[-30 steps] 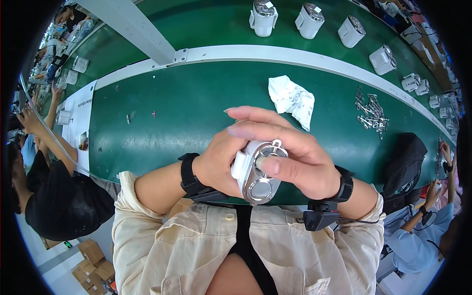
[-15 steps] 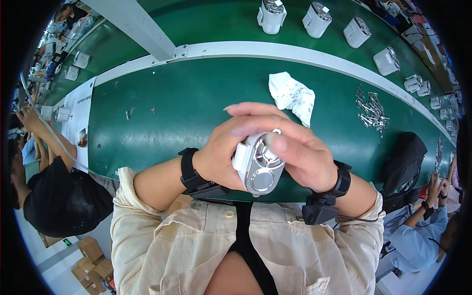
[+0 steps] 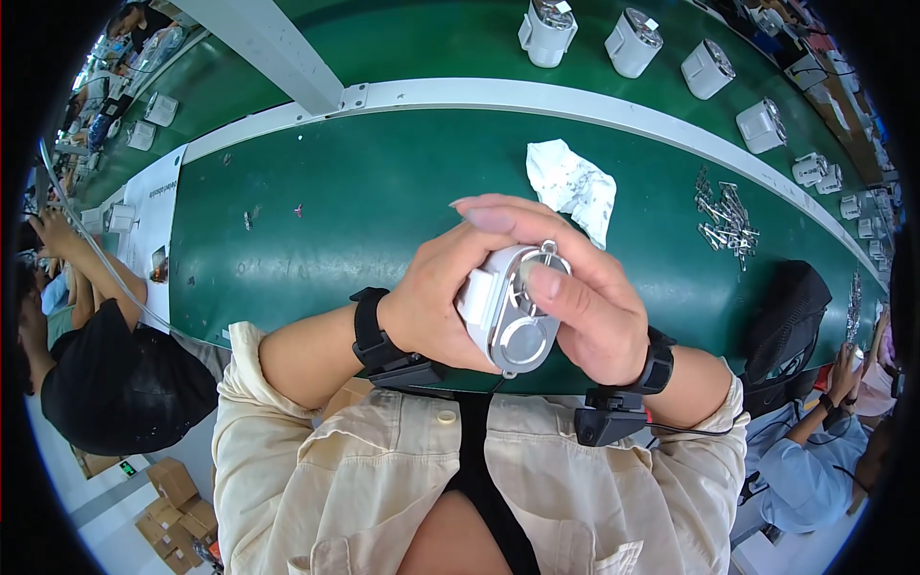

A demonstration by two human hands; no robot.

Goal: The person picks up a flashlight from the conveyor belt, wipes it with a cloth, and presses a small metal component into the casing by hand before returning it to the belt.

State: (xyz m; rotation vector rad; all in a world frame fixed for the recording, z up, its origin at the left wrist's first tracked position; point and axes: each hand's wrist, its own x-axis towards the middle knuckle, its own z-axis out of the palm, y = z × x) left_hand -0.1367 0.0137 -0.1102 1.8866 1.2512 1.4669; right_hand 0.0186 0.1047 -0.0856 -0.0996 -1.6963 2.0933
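Note:
Between my hands, just above the near edge of the table, is a white plastic device (image 3: 484, 302) with an oval chrome face and a small lug at each end. My left hand (image 3: 431, 297) is wrapped round its left side. My right hand (image 3: 599, 311) closes on the other side, its thumb pressed over the upper round part of the face. The lower chrome disc shows uncovered. The device's far side and some fingertips are hidden behind my hands. Beyond them lies a crumpled white cloth (image 3: 575, 187) with dark smudges.
A pile of small metal parts (image 3: 728, 220) lies at the right, with a black mesh bag (image 3: 791, 311) nearer me. Similar white devices (image 3: 632, 43) stand in a row on a green surface past the white rail (image 3: 450, 94). Other people work at both sides.
The device has turned slightly and shifted a little right, showing its upper lug. My right thumb has slid over its face. The far row of white devices has moved right.

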